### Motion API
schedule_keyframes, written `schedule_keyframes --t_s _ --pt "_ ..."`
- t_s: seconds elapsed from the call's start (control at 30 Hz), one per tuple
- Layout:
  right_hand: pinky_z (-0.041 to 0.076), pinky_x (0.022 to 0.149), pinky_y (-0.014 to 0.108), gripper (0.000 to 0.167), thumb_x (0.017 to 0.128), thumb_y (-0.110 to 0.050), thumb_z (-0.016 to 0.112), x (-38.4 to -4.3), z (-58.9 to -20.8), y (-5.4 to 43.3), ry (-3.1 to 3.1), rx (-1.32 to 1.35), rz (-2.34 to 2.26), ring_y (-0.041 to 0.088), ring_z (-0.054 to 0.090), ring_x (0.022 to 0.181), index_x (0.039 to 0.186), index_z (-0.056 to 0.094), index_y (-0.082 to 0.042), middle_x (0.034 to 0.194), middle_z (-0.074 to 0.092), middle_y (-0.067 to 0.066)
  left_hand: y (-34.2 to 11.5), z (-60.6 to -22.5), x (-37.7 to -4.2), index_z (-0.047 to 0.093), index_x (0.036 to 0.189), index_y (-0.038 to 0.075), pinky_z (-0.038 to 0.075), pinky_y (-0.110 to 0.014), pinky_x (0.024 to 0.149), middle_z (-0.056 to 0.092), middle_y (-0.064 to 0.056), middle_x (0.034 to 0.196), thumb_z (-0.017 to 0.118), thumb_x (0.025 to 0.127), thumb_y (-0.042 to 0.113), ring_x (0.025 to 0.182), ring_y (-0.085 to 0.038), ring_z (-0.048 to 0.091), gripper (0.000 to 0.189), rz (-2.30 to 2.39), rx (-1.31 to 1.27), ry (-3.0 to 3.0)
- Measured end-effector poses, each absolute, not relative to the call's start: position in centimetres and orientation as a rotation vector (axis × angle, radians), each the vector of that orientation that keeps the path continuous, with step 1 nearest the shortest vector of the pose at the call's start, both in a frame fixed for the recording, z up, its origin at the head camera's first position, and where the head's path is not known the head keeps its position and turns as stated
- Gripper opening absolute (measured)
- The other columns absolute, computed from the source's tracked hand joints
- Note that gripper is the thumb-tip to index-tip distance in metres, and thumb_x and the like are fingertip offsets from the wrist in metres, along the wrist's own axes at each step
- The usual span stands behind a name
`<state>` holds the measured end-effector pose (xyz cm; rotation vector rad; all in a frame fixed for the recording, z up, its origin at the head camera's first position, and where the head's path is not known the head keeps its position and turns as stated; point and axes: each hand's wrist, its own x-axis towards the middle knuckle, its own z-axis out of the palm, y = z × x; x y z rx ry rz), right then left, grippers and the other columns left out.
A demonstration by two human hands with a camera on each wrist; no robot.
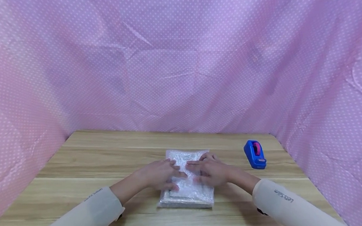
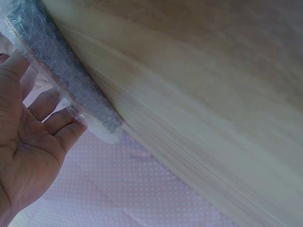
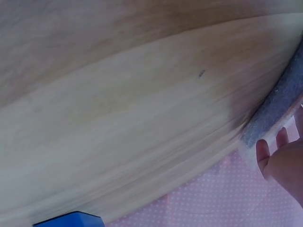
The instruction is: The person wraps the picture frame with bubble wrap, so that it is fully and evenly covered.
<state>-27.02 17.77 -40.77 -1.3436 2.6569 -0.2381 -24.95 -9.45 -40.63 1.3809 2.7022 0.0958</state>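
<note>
A flat rectangular parcel in clear bubble wrap (image 1: 189,199) lies on the wooden table near its front. From the left, my left hand (image 1: 164,175) rests on top of it, fingers spread across the wrap. My right hand (image 1: 211,171) lies on the parcel's right half, its fingers pointing inward toward the left hand. In the left wrist view the left fingers touch the edge of the wrapped parcel (image 2: 71,71). The right wrist view catches only part of the right hand (image 3: 286,161) against the parcel's dark side (image 3: 274,111). What the wrap encloses cannot be made out.
A blue tape dispenser (image 1: 254,155) with a pink roll stands to the right of the parcel. Pink dotted cloth (image 1: 178,75) hangs behind and at both sides of the wooden table (image 1: 108,145).
</note>
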Motion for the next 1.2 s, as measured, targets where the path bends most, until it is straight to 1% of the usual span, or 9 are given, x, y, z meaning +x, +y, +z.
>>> schedule_keyframes --t_s 0.13,0.23,0.37,0.47,0.7,0.87,0.97,1.1,1.2 --pt "0.036 0.094 0.052 0.043 0.105 -0.035 0.057 -27.1 -41.2 17.6 2.682 -1.364 -0.338 0.026 0.046 0.117 0.146 0.059 -0.02 0.153 0.051 -0.005 -9.4 -40.6 -24.8 0.057 0.146 0.037 0.032 -0.056 0.118 0.055 -0.012 0.147 0.06 0.095 0.058 0.141 -0.045 0.043 0.055 0.109 1.373 2.693" --pt "0.036 0.09 0.049 0.041 0.103 -0.034 0.061 -27.1 -41.3 17.4 2.713 -1.359 -0.34 0.023 0.045 0.111 0.142 0.063 -0.021 0.15 0.054 -0.007 -9.3 -40.5 -24.7 0.056 0.146 0.038 0.031 -0.057 0.119 0.054 -0.012 0.148 0.06 0.095 0.057 0.142 -0.045 0.042 0.055 0.111 1.354 2.685" --pt "0.037 0.09 0.049 0.047 0.099 -0.039 0.067 -27.2 -40.9 17.4 2.717 -1.325 -0.307 0.024 0.046 0.113 0.143 0.062 -0.022 0.15 0.054 -0.008 -9.2 -40.2 -24.7 0.056 0.146 0.038 0.031 -0.057 0.119 0.055 -0.011 0.148 0.061 0.095 0.056 0.142 -0.044 0.042 0.055 0.102 1.338 2.687" --pt "0.036 0.091 0.05 0.053 0.098 -0.043 0.068 -27.4 -40.3 17.4 2.693 -1.302 -0.278 0.026 0.045 0.118 0.146 0.059 -0.022 0.152 0.051 -0.008 -9.2 -40.1 -24.9 0.056 0.146 0.038 0.031 -0.057 0.119 0.055 -0.011 0.148 0.062 0.095 0.055 0.142 -0.044 0.042 0.055 0.093 1.339 2.693" --pt "0.037 0.093 0.052 0.058 0.099 -0.051 0.062 -27.5 -39.5 17.2 2.667 -1.328 -0.157 0.032 0.045 0.124 0.148 0.056 -0.022 0.154 0.049 -0.006 -9.3 -40.1 -25.3 0.056 0.146 0.038 0.032 -0.057 0.118 0.055 -0.01 0.148 0.062 0.095 0.056 0.142 -0.043 0.043 0.055 0.07 1.355 2.709" --pt "0.039 0.094 0.055 0.058 0.101 -0.05 0.06 -27.2 -39.8 17.1 2.676 -1.311 -0.108 0.034 0.046 0.127 0.152 0.052 -0.023 0.158 0.045 -0.007 -9.4 -40.4 -25.2 0.055 0.147 0.038 0.039 -0.055 0.114 0.054 -0.012 0.15 0.061 0.096 0.056 0.141 -0.04 0.046 0.055 0.039 1.362 2.714" --pt "0.039 0.094 0.055 0.058 0.101 -0.048 0.06 -27.0 -40.1 17.1 2.672 -1.303 -0.133 0.034 0.046 0.128 0.152 0.052 -0.022 0.159 0.044 -0.006 -9.5 -40.5 -25.1 0.055 0.147 0.037 0.041 -0.051 0.114 0.055 -0.013 0.149 0.061 0.096 0.056 0.139 -0.036 0.048 0.055 0.013 1.402 2.717" --pt "0.038 0.095 0.053 0.057 0.101 -0.048 0.061 -27.1 -40.3 17.2 2.674 -1.328 -0.166 0.031 0.045 0.125 0.151 0.053 -0.022 0.158 0.045 -0.004 -9.6 -40.6 -25.2 0.056 0.147 0.036 0.038 -0.047 0.117 0.057 -0.011 0.146 0.059 0.095 0.059 0.136 -0.032 0.051 0.056 -0.033 1.466 2.737" --pt "0.039 0.098 0.054 0.06 0.101 -0.047 0.062 -27.0 -40.3 17.4 2.691 -1.354 -0.191 0.03 0.046 0.122 0.153 0.051 -0.02 0.158 0.046 -0.002 -9.5 -40.5 -25.5 0.057 0.145 0.035 0.037 -0.047 0.118 0.061 -0.007 0.142 0.06 0.095 0.06 0.136 -0.033 0.052 0.056 -0.011 1.483 2.738"
